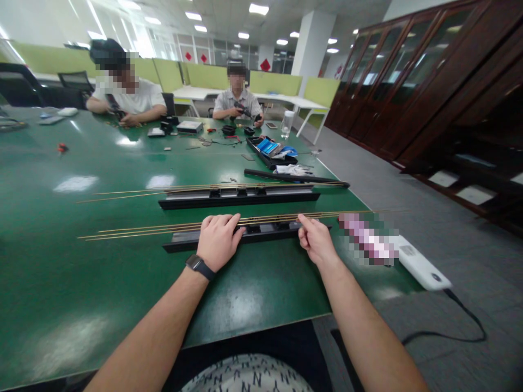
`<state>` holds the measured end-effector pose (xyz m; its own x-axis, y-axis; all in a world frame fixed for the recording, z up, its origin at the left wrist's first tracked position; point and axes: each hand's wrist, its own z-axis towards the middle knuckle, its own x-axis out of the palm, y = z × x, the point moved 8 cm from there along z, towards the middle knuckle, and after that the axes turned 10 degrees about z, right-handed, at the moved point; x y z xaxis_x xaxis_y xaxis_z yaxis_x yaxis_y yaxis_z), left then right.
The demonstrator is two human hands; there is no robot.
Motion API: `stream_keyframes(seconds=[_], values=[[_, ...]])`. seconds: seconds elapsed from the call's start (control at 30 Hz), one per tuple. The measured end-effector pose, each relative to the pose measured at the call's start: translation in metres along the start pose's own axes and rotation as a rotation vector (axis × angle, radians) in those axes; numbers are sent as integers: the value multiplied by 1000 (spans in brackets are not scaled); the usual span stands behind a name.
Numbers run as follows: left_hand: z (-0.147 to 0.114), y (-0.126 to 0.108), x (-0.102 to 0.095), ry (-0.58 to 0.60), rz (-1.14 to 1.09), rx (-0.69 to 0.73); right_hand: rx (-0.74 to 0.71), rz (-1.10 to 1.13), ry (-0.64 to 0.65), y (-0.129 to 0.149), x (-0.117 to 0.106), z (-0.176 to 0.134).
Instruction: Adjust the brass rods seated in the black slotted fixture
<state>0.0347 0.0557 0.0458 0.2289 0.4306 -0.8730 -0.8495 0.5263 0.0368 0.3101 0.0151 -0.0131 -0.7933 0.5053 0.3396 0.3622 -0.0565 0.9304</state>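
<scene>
Several thin brass-coloured rods lie lengthwise along a long black channel in front of me, their ends reaching past it on both sides. My left hand lies over the channel and rods, fingers bent across the far side and thumb at the near side. To the right, my right hand is closed, with its index fingertip and thumb at the rods near the channel's right end. Whether it pinches one rod or several is hidden. A smartwatch is on my left wrist.
Behind lies a second black channel with similar rods, and a black bar. An open black case and white gloves sit farther back. A white power bank with a cable is at right. Two people work across the green table.
</scene>
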Motion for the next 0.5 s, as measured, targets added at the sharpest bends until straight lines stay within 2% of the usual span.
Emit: stream_keyframes(seconds=[0.5], values=[[-1, 0, 0, -9, -5, -3, -3, 4, -32, -1, -3, 2]])
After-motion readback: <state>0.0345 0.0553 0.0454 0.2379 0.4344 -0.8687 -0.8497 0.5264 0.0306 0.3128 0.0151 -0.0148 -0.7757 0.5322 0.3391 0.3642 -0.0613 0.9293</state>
